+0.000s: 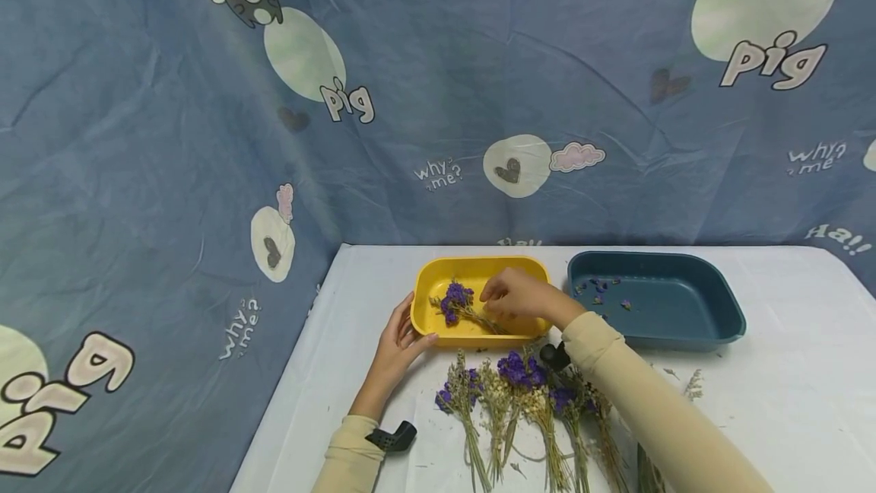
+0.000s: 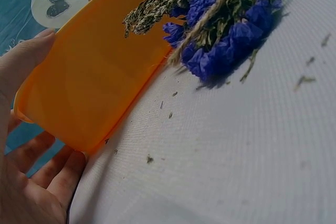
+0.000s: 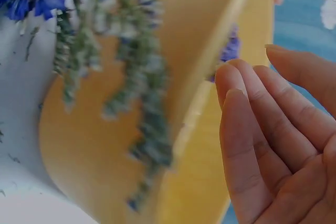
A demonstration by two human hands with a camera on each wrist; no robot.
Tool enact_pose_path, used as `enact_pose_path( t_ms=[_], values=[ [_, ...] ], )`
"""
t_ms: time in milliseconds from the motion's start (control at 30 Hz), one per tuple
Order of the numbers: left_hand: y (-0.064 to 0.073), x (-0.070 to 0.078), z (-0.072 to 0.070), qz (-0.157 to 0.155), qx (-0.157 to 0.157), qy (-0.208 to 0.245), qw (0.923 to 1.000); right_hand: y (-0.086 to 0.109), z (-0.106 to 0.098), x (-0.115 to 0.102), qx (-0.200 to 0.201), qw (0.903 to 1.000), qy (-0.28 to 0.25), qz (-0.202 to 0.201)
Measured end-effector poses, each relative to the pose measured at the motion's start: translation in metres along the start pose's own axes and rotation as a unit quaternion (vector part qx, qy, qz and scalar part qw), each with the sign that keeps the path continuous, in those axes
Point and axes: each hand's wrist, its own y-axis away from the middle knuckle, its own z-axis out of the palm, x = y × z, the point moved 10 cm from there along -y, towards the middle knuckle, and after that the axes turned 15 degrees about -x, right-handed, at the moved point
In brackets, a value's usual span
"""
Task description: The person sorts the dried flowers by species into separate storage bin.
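Note:
A small bunch of dried purple flowers [image 1: 457, 303] lies in the yellow tray [image 1: 426, 332]. My left hand [image 1: 399, 339] grips the tray's near left corner; in the left wrist view its thumb [image 2: 32, 56] is at the rim and the fingers wrap the end wall. Over the right half of the tray is my right hand [image 1: 520, 295]. Its fingers bend loosely with a gap to the thumb, and nothing shows between them in the right wrist view, where purple petals [image 3: 230, 45] appear just beyond the fingertips.
In front of the tray lie several dried bunches, among them purple flowers [image 1: 522, 371] and pale stems [image 1: 547, 421]. A dark teal tray [image 1: 725, 318] with scattered purple petals stands to the right. Small plant bits dot the white tablecloth [image 1: 787, 402]. A printed blue cloth [image 1: 445, 59] hangs behind.

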Motion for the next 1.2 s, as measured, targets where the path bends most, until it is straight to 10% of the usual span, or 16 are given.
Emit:
enact_pose_path(
  t_ms=[1200],
  values=[
    [0.001, -0.001, -0.001, -0.011, 0.007, 0.017, 0.9998, 0.140, 0.013, -0.010, 0.147, 0.9891, 0.008, -0.015]
  ],
)
